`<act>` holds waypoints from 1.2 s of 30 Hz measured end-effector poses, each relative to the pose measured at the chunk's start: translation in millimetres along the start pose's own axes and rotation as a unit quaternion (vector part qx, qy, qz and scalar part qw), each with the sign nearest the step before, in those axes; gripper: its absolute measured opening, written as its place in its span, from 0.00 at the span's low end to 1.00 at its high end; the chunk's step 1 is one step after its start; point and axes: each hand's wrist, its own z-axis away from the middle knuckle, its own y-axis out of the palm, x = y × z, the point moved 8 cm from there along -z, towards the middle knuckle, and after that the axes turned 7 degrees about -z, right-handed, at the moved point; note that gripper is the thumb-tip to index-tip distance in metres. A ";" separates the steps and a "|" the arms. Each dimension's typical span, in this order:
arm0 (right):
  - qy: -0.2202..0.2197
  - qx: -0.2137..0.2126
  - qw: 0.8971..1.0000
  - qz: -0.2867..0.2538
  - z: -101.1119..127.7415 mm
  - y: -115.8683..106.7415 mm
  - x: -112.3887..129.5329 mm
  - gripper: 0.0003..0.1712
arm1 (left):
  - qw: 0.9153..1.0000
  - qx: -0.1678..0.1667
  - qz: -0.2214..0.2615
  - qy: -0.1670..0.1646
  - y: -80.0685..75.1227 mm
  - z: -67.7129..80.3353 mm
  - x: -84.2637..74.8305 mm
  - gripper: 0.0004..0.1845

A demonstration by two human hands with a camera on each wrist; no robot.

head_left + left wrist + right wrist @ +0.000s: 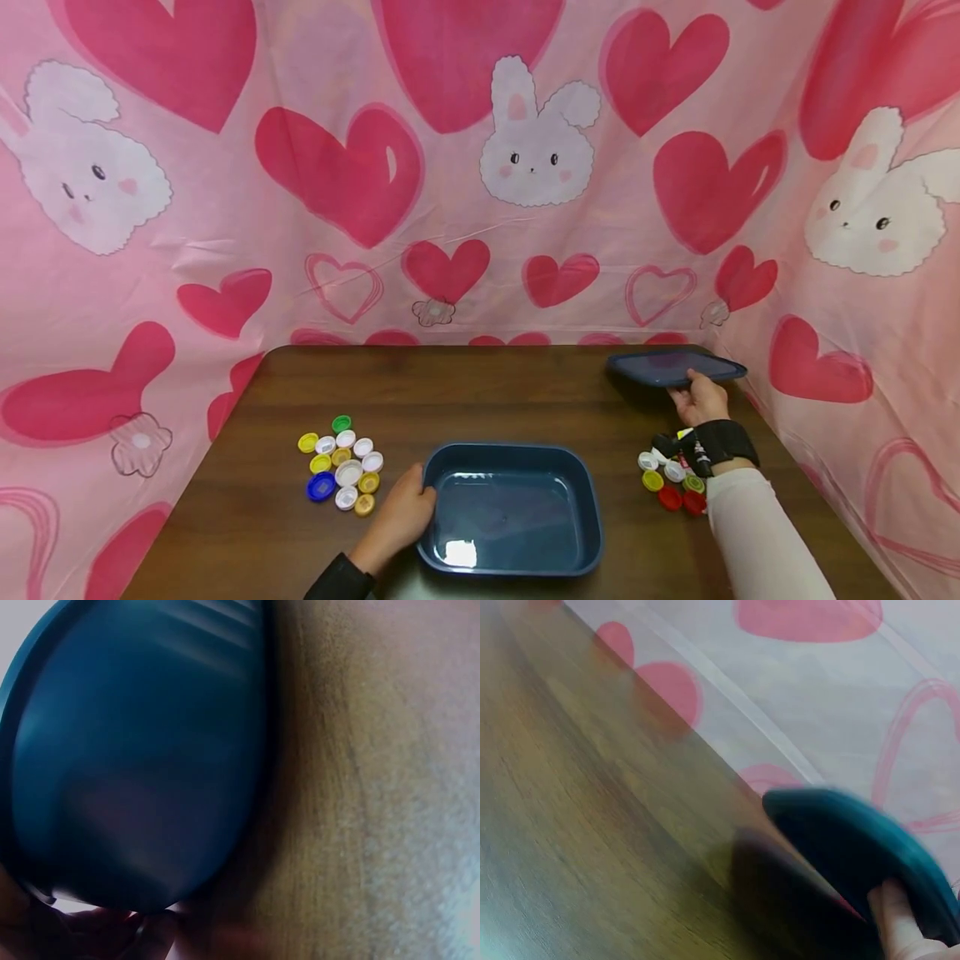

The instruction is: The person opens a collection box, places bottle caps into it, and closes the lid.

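A dark blue rectangular box [510,521] without its cover stands on the table, its inside bare. My left hand [405,504] holds the box by its left rim; the left wrist view shows the fingertips [154,934] at the edge of the box wall [135,750]. At the back right, my right hand [701,400] grips the near edge of a flat dark blue lid [660,367]. In the right wrist view the lid [847,840] is tilted above the table, its shadow below it. The far side of that hand's grip is hidden.
Left of the box lies a cluster of bottle caps [348,472] in white, yellow, green and blue. Another group of caps [671,498], with red ones and some black items, lies under my right wrist. Pink heart-printed cloth [465,225] borders the wooden table [465,383].
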 end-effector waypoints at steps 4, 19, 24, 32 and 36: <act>0.008 -0.020 0.997 0.079 2.4 -2.8 -8.6 0.38 | 1.000 0.001 0.004 0.002 -0.3 0.2 0.6 0.23; 0.071 -0.015 0.978 0.193 9.8 -10.4 -21.5 0.40 | 1.000 0.013 0.004 -0.010 0.7 -0.2 2.3 0.25; 0.064 0.007 0.964 0.259 13.7 -6.5 -14.2 0.42 | 1.000 0.004 0.011 -0.009 1.5 1.2 0.1 0.24; 0.052 0.051 0.942 0.329 24.2 -4.6 -1.4 0.41 | 1.000 -0.007 0.022 -0.007 1.1 3.7 -2.5 0.24; 0.008 0.105 0.887 0.450 32.1 -7.3 7.8 0.41 | 1.000 0.002 0.025 -0.010 3.1 4.3 -1.6 0.24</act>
